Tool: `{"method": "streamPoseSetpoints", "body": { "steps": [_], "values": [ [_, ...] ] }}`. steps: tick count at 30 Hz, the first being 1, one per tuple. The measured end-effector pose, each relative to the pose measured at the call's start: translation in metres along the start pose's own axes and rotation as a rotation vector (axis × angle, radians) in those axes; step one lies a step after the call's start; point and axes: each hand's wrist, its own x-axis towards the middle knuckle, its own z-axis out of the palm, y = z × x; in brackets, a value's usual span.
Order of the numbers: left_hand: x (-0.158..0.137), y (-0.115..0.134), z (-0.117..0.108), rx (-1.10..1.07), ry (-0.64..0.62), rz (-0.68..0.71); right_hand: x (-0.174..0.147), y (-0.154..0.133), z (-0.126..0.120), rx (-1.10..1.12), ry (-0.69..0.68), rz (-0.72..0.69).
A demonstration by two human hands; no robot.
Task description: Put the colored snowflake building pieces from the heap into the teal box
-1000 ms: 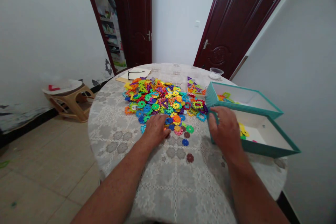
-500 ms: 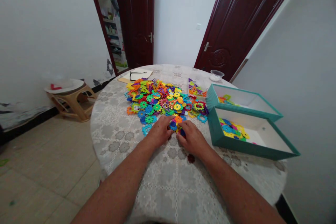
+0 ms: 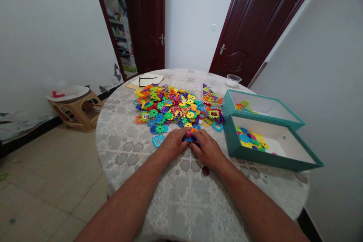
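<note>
Dark doors [image 3: 255, 19] and a pale wall [image 3: 187, 19] stand behind the round, cloth-covered table [image 3: 170, 204]. On the head view, my only feed, here's the action: left hand [image 3: 173, 143] and right hand [image 3: 207, 146] nearly meet, fingers curled narrow about some blue pieces [image 3: 188, 140]; whether they truly pinch, I can't tell from here. Those pieces sit between the fingertips, at the near edge of the colourful pile [image 3: 170, 107]. I'd call them light, stiff plastic, probably slick, hardly fragile; take them by the rim. What blue I see runs left to right, tilt hidden. Beside the right hand, the near green box [image 3: 230, 136] stretches lengthwise off to the right.
</note>
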Motion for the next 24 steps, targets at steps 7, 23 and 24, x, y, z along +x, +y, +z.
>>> {"method": "streamPoseSetpoints", "body": {
  "steps": [7,23,24],
  "values": [
    [0.0,0.007,0.002,-0.09,0.018,0.096,0.001,0.009,0.002,0.112,0.034,-0.108],
    [-0.004,-0.001,-0.014,0.215,0.039,0.154,-0.005,0.017,-0.069,-0.106,0.528,-0.089],
    [-0.004,-0.001,-0.013,0.24,0.004,0.16,-0.007,0.021,-0.079,-0.165,0.586,-0.071]
  ]
}}
